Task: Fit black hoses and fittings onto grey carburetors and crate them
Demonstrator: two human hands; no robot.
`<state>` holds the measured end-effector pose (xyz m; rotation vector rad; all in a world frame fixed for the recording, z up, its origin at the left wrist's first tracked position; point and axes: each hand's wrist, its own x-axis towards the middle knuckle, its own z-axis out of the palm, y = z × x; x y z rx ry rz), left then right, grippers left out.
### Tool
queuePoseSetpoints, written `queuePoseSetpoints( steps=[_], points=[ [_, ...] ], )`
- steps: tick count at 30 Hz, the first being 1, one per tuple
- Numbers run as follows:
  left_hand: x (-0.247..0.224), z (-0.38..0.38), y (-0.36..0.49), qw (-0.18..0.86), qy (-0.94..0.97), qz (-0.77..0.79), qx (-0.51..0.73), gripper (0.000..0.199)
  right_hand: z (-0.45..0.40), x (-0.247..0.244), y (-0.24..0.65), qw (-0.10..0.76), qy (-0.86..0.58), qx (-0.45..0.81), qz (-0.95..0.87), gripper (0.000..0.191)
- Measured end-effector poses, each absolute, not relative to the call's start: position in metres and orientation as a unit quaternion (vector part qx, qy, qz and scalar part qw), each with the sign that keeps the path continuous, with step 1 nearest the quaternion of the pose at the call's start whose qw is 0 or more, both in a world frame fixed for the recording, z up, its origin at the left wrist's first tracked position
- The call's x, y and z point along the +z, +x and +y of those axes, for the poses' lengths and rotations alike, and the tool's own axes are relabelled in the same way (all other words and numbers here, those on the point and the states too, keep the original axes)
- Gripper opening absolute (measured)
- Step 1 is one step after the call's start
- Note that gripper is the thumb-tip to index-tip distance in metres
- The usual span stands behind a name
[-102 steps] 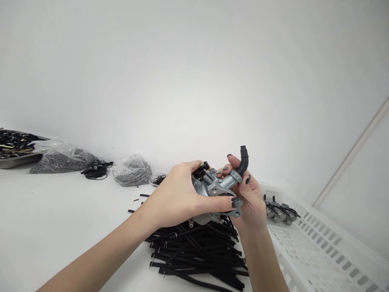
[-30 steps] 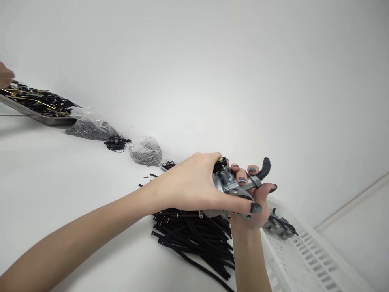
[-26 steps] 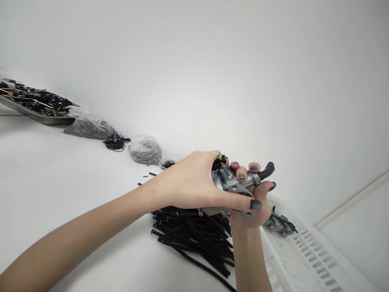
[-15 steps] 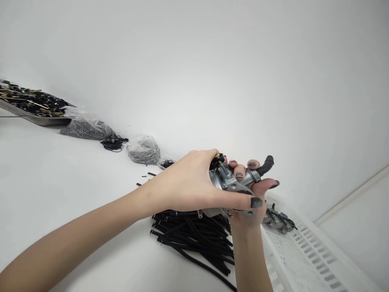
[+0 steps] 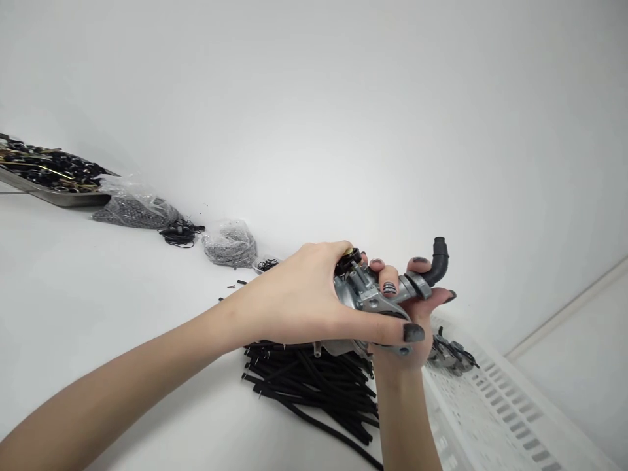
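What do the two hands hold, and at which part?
Both hold one carburetor: left hand around its body, right hand underneath, fingers near the hose end.

Both forearms bare, no sleeves, watch or rings in view. Left hand [image 5: 299, 304] and right hand [image 5: 409, 320]: longish nails, dark grey polish. One right nail looks striped, though it's too small to confirm.
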<state>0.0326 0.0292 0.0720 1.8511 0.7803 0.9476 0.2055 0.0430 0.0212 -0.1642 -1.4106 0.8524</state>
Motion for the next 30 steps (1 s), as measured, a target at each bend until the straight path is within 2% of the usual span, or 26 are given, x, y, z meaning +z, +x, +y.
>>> queuePoseSetpoints(
  steps=[20, 30],
  points=[
    [0.0746, 0.0284, 0.0278, 0.456, 0.755, 0.308, 0.357, 0.056, 0.0379, 0.0277, 0.2012, 0.676, -0.108, 0.420, -0.596, 0.030],
    [0.0661, 0.0324, 0.0346, 0.446, 0.741, 0.275, 0.420, 0.051, 0.0329, 0.0258, 0.2039, 0.688, -0.095, 0.397, -0.600, 0.028]
  ],
)
